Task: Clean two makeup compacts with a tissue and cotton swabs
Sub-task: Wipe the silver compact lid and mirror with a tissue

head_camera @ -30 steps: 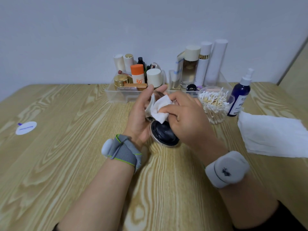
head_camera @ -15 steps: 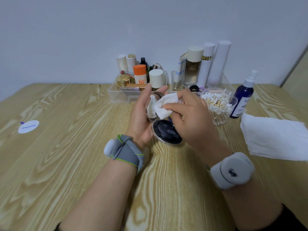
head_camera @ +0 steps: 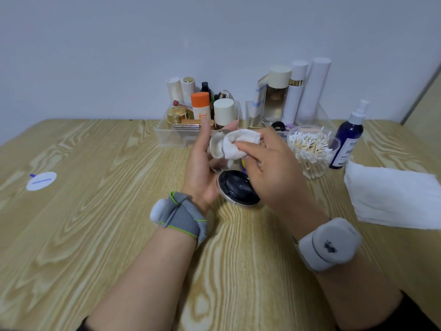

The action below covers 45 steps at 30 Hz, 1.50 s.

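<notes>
White crumpled tissue (head_camera: 238,145), pinched in the right hand (head_camera: 274,173), presses against the open compact (head_camera: 236,187) that the left hand (head_camera: 201,168) holds above the wooden table (head_camera: 95,211). Beside them a clear jar (head_camera: 306,127) holds cotton swabs (head_camera: 307,144); clear trays (head_camera: 167,139) behind hold upright cosmetics bottles and tubes

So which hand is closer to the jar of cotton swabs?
Right. The right hand, pinching the tissue, sits beside the jar of cotton swabs; the left hand holds the open compact farther away, beyond the right hand.
</notes>
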{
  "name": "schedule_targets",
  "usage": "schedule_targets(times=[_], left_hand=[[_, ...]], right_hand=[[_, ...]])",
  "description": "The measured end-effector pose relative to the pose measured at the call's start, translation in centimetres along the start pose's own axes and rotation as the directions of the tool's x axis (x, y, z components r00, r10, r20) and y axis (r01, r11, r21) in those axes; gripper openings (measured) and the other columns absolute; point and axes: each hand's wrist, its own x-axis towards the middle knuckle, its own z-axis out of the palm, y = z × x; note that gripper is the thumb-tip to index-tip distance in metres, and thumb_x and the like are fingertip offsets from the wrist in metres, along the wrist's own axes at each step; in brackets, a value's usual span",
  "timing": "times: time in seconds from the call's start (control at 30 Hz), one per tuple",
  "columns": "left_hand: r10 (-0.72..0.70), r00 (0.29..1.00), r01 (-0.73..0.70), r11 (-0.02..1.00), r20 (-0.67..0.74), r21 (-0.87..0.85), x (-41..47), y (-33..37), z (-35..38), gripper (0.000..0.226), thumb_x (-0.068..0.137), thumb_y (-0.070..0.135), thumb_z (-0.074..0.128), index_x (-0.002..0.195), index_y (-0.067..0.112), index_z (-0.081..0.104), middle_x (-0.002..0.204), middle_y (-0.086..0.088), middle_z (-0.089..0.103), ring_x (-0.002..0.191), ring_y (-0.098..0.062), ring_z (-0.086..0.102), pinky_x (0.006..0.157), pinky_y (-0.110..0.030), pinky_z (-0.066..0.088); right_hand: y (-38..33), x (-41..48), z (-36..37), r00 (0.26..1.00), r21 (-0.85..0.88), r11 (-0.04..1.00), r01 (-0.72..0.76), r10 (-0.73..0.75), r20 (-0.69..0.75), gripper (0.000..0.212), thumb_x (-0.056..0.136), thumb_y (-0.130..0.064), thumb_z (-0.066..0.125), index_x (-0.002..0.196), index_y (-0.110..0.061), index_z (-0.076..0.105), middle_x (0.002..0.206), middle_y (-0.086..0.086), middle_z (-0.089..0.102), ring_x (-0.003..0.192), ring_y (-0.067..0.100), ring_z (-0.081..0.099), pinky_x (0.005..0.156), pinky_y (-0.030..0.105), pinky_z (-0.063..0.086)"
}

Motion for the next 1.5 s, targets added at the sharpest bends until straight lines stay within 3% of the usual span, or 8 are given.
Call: schedule_targets(times=[0.17, 0.37, 0.53, 0.8, 1.0, 1.2, 1.33, 1.5], left_hand=[[0.008, 1.000, -0.007, 0.998, 0.030, -0.058, 0.2, 0.0, 0.0, 0.061, 0.091, 0.061, 0.048, 0.117, 0.007, 0.060, 0.093, -0.007, 0.060, 0.088, -0.023, 0.061, 0.101, -0.043, 0.042], [-0.072, 0.996, 0.070, 0.997, 0.057, 0.029, 0.1, -0.3, 0.1, 0.083, 0.090, 0.071, 0.038, 0.139, 0.004, 0.048, 0.112, -0.017, 0.060, 0.099, -0.029, 0.063, 0.092, -0.041, 0.052], [-0.073, 0.995, 0.072, 0.997, 0.068, 0.017, -0.1, -0.8, 0.4, 0.073, 0.091, 0.069, 0.039, 0.099, 0.004, 0.072, 0.091, -0.016, 0.069, 0.086, -0.026, 0.069, 0.081, -0.036, 0.057], [-0.003, 0.997, 0.009, 0.997, -0.082, 0.075, -0.6, -0.7, 0.9, 0.060, 0.092, 0.058, 0.050, 0.083, 0.003, 0.072, 0.076, -0.014, 0.049, 0.064, -0.024, 0.062, 0.061, -0.029, 0.056], [0.047, 0.993, -0.037, 0.995, -0.109, 0.097, -1.1, -0.5, 1.5, 0.063, 0.094, 0.054, 0.048, 0.128, 0.003, 0.062, 0.096, -0.017, 0.072, 0.083, -0.027, 0.072, 0.070, -0.034, 0.060], [0.139, 0.981, -0.115, 0.978, -0.135, 0.171, -1.5, -0.3, 2.1, 0.058, 0.099, 0.047, 0.045, 0.130, 0.000, 0.058, 0.092, -0.012, 0.070, 0.078, -0.022, 0.070, 0.072, -0.031, 0.060], [0.159, 0.980, -0.142, 0.979, -0.116, 0.146, -1.3, -0.4, 2.1, 0.058, 0.100, 0.045, 0.043, 0.132, -0.002, 0.055, 0.091, -0.007, 0.062, 0.080, -0.020, 0.064, 0.074, -0.030, 0.057], [0.139, 0.988, -0.134, 0.987, -0.059, 0.088, -0.9, -0.7, 1.5, 0.056, 0.094, 0.042, 0.052, 0.129, 0.000, 0.057, 0.100, -0.010, 0.057, 0.086, -0.022, 0.062, 0.083, -0.035, 0.054]], right_hand=[[0.1, -0.1, 0.2, 0.998, 0.022, 1.000, 0.008, -0.009, 0.067, 0.034, 0.080, -0.002, 0.055, 0.100, -0.021, 0.075, 0.103, 0.001, 0.057, 0.091, 0.026, 0.054, 0.077, 0.044, 0.048], [-1.1, -0.1, 0.2, 0.992, 0.151, 0.984, 0.090, -0.102, 0.069, 0.034, 0.081, 0.002, 0.056, 0.099, -0.020, 0.075, 0.102, 0.000, 0.056, 0.092, 0.019, 0.052, 0.077, 0.041, 0.046], [-1.2, -0.1, 0.0, 0.997, 0.135, 0.989, 0.066, -0.072, 0.040, 0.041, 0.085, 0.000, 0.053, 0.119, -0.020, 0.067, 0.112, 0.003, 0.055, 0.096, 0.021, 0.054, 0.079, 0.042, 0.048], [-1.0, -0.1, -0.1, 1.000, -0.081, 0.996, -0.022, 0.021, -0.012, 0.034, 0.091, -0.013, 0.050, 0.122, -0.020, 0.063, 0.105, 0.002, 0.051, 0.083, 0.020, 0.053, 0.065, 0.037, 0.049], [-1.2, -0.1, -0.1, 0.998, -0.221, 0.974, -0.055, 0.052, -0.019, 0.031, 0.084, -0.015, 0.050, 0.109, -0.018, 0.067, 0.101, 0.007, 0.053, 0.079, 0.027, 0.055, 0.058, 0.033, 0.047], [-1.5, 0.0, -0.2, 0.999, -0.293, 0.955, -0.050, 0.051, -0.004, 0.029, 0.076, -0.014, 0.050, 0.097, -0.015, 0.071, 0.093, 0.008, 0.055, 0.075, 0.030, 0.055, 0.054, 0.034, 0.049], [-1.6, 0.0, -0.2, 0.999, -0.370, 0.929, -0.012, 0.024, 0.027, 0.029, 0.074, -0.018, 0.048, 0.089, -0.015, 0.073, 0.085, 0.006, 0.053, 0.072, 0.028, 0.054, 0.052, 0.025, 0.034], [-1.1, 0.1, -0.1, 0.994, -0.208, 0.978, -0.016, 0.039, 0.107, 0.032, 0.076, -0.017, 0.046, 0.090, -0.014, 0.075, 0.085, 0.004, 0.052, 0.081, 0.025, 0.052, 0.060, 0.030, 0.040]])
